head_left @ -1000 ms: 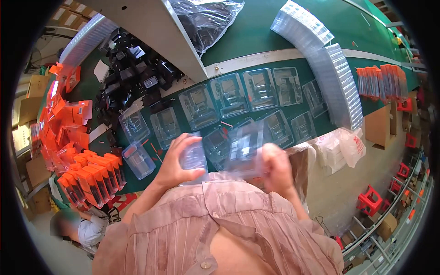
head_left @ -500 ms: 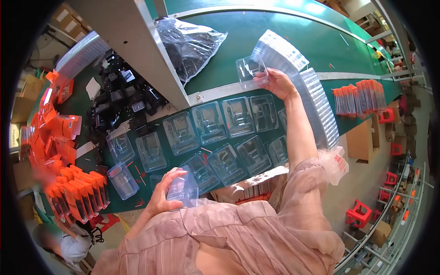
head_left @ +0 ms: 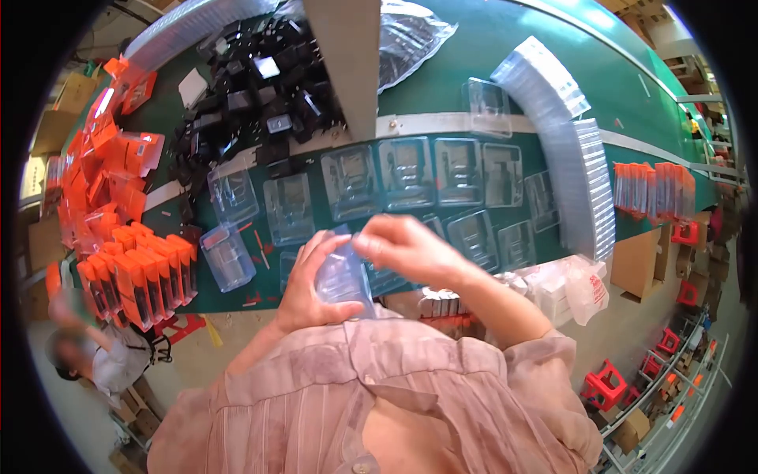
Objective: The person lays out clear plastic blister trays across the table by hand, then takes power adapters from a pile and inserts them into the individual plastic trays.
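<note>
My left hand [head_left: 304, 288] is closed round a small stack of clear plastic blister trays [head_left: 341, 276], held close to my body at the table's front edge. The fingers of my right hand [head_left: 399, 246] are drawn together at the top corner of this stack, seemingly pinching the edge of a tray; the exact contact is partly hidden. Beyond my hands, several single blister trays [head_left: 407, 174] lie in rows on the green table [head_left: 426, 67]. One more tray [head_left: 487, 107] rests by the long curved stack of nested trays [head_left: 553, 103] at the right.
Black plastic parts [head_left: 253, 95] are heaped at the left behind a grey post [head_left: 343, 63]. Orange-topped packs [head_left: 142, 265] stand at the left edge, more packs [head_left: 654, 188] at the right. A black-filled plastic bag [head_left: 410, 39] lies behind. Another person [head_left: 99, 351] is at lower left.
My right hand has let go of the tray by the curved stack and come back to the trays in my left hand. The view has shifted left.
</note>
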`<state>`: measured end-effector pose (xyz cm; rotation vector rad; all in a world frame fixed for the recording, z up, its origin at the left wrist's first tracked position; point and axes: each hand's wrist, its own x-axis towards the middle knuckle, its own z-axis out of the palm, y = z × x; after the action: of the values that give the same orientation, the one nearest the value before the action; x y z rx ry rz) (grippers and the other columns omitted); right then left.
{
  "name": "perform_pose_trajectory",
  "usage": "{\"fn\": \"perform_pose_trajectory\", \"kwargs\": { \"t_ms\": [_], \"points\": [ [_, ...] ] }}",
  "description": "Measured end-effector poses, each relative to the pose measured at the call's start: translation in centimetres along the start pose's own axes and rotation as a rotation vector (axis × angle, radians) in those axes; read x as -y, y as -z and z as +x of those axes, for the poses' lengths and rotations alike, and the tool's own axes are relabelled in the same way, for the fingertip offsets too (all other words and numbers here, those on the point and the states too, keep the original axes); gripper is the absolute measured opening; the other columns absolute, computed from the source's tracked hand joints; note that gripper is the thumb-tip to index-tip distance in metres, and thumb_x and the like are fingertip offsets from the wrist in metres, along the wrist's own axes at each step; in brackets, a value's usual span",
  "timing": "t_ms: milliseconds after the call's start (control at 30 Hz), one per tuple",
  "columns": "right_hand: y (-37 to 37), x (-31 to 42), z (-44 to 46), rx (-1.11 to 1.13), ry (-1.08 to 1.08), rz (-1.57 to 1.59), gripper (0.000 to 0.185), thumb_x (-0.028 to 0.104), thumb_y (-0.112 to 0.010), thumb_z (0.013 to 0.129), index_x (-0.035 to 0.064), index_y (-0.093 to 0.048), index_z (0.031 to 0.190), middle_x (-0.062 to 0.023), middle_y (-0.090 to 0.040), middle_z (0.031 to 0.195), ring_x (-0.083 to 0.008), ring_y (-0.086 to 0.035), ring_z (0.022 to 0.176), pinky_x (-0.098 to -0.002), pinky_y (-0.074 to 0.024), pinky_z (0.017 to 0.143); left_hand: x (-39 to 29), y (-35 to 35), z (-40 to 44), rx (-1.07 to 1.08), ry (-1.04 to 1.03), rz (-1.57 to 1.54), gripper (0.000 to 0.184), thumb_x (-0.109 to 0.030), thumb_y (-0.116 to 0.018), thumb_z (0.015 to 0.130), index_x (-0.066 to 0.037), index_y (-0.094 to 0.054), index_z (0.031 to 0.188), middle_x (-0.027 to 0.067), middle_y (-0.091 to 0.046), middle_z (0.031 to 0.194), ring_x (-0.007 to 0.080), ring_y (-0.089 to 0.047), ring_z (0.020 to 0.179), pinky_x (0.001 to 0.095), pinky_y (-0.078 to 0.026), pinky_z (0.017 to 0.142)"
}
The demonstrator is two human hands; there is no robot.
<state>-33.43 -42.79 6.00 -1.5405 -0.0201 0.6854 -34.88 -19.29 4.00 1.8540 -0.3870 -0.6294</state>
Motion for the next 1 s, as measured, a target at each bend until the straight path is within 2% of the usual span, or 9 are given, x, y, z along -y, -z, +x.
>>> {"fn": "perform_pose_trajectory", "kwargs": {
  "t_ms": [33, 67, 167, 300, 500, 767, 867, 900, 1000],
  "points": [
    [-1.8, -0.4, -0.6, 0.106, -0.092, 0.090, 0.039, 0.039, -0.060, 0.094, 0.0001, -0.062, 0.092, -0.0021, -0.062, 0.081, -0.0086, -0.052, 0.075, -0.0276, -0.0437, 0.065, -0.5, 0.0, 0.2, 0.001, -0.031, 0.055, 0.096, -0.045, -0.085, 0.056, -0.008, -0.047, 0.136, 0.0220, -0.040, 0.140, 0.0378, -0.039, 0.131, 0.0434, -0.030, 0.109],
    [-3.7, -1.2, -0.9, 0.083, -0.063, 0.327, 0.035, 0.036, -0.057, 0.096, 0.0017, -0.063, 0.091, -0.0001, -0.061, 0.079, -0.0067, -0.051, 0.076, -0.0267, -0.0428, 0.065, -1.0, 0.0, 0.3, -0.002, -0.053, 0.109, 0.097, -0.044, -0.085, 0.055, -0.008, -0.047, 0.136, 0.0224, -0.040, 0.140, 0.0382, -0.038, 0.131, 0.0439, -0.031, 0.109],
    [-4.3, -0.6, -1.7, 0.014, -0.234, 0.610, 0.025, 0.033, -0.055, 0.099, 0.0106, -0.060, 0.089, 0.0097, -0.044, 0.068, -0.0001, -0.034, 0.059, -0.0176, -0.0272, 0.053, -1.5, -0.1, -0.2, 0.000, -0.055, 0.178, 0.101, -0.046, -0.086, 0.055, -0.008, -0.044, 0.139, 0.0244, -0.038, 0.141, 0.0391, -0.037, 0.132, 0.0447, -0.030, 0.109],
    [-5.4, -1.7, -2.5, -0.045, -0.196, 0.677, 0.029, 0.032, -0.047, 0.101, 0.0090, -0.060, 0.089, 0.0070, -0.041, 0.064, -0.0035, -0.036, 0.058, -0.0214, -0.0284, 0.051, -1.6, -0.3, -0.3, 0.013, -0.045, 0.211, 0.105, -0.049, -0.086, 0.054, -0.008, -0.042, 0.141, 0.0268, -0.036, 0.142, 0.0405, -0.037, 0.132, 0.0461, -0.030, 0.109],
    [-6.4, -2.6, -2.8, -0.121, -0.205, 0.677, 0.027, 0.029, -0.045, 0.102, 0.0080, -0.058, 0.090, 0.0060, -0.043, 0.066, -0.0036, -0.037, 0.059, -0.0211, -0.0302, 0.051, -1.7, -0.5, -0.3, 0.022, -0.053, 0.216, 0.106, -0.049, -0.086, 0.053, -0.008, -0.042, 0.141, 0.0264, -0.035, 0.142, 0.0402, -0.037, 0.131, 0.0464, -0.031, 0.109],
    [-5.0, -1.9, -2.6, -0.067, -0.231, 0.514, 0.028, 0.027, -0.052, 0.099, 0.0033, -0.058, 0.085, 0.0019, -0.058, 0.078, -0.0034, -0.047, 0.071, -0.0219, -0.0394, 0.061, -2.5, -1.1, 0.2, 0.047, -0.073, 0.275, 0.101, -0.043, -0.086, 0.053, -0.008, -0.046, 0.138, 0.0247, -0.036, 0.140, 0.0389, -0.040, 0.127, 0.0458, -0.034, 0.107],
    [-5.0, -1.5, -3.3, -0.089, -0.198, 0.592, 0.023, 0.029, -0.057, 0.097, 0.0111, -0.057, 0.084, 0.0083, -0.049, 0.071, -0.0012, -0.037, 0.058, -0.0193, -0.0291, 0.051, -2.4, -1.3, 0.3, 0.047, -0.101, 0.294, 0.096, -0.040, -0.086, 0.053, -0.007, -0.049, 0.135, 0.0238, -0.039, 0.139, 0.0387, -0.041, 0.126, 0.0452, -0.034, 0.106],
    [-4.8, -2.0, -3.6, -0.122, -0.202, 0.562, 0.024, 0.025, -0.054, 0.097, 0.0042, -0.059, 0.086, 0.0052, -0.052, 0.072, -0.0023, -0.044, 0.066, -0.0207, -0.0367, 0.057, -2.2, -1.3, 0.1, 0.044, -0.112, 0.298, 0.094, -0.039, -0.086, 0.052, -0.007, -0.051, 0.134, 0.0235, -0.040, 0.138, 0.0386, -0.042, 0.126, 0.0450, -0.034, 0.106],
    [-3.9, -2.2, -5.0, -0.450, -0.180, 0.700, 0.018, 0.020, -0.055, 0.095, 0.0072, -0.057, 0.083, 0.0060, -0.048, 0.068, -0.0033, -0.041, 0.061, -0.0200, -0.0346, 0.055, -1.6, -0.5, -0.7, -0.080, -0.005, 0.265, 0.089, -0.036, -0.085, 0.052, -0.007, -0.054, 0.130, 0.0216, -0.043, 0.136, 0.0372, -0.043, 0.125, 0.0438, -0.034, 0.106]
  ]
}}
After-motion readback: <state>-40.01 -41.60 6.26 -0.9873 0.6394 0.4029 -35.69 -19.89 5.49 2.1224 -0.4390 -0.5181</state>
